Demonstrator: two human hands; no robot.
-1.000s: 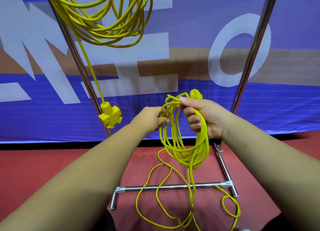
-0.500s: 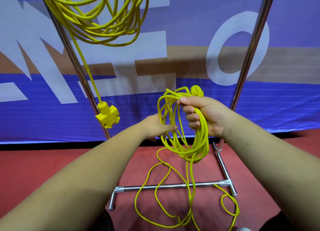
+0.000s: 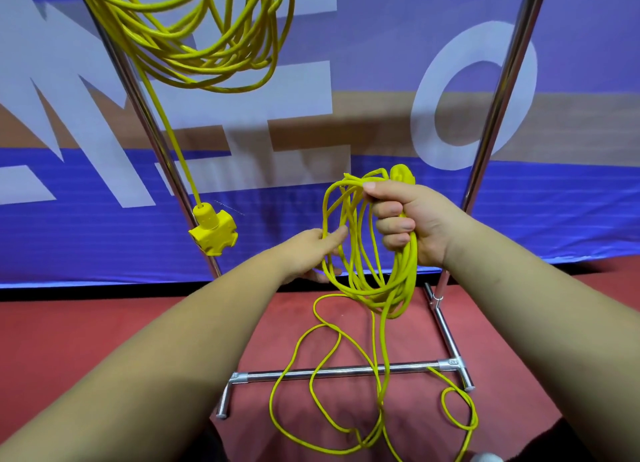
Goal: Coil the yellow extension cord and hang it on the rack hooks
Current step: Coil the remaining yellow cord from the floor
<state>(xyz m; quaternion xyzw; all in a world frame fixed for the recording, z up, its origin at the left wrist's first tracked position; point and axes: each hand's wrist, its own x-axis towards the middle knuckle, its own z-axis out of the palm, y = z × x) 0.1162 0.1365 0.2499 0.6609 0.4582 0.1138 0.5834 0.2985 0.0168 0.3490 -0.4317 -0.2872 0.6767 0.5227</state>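
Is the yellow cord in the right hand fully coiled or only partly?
Only partly. The right hand grips several loops of the yellow extension cord, while loose lengths lie on the red floor.
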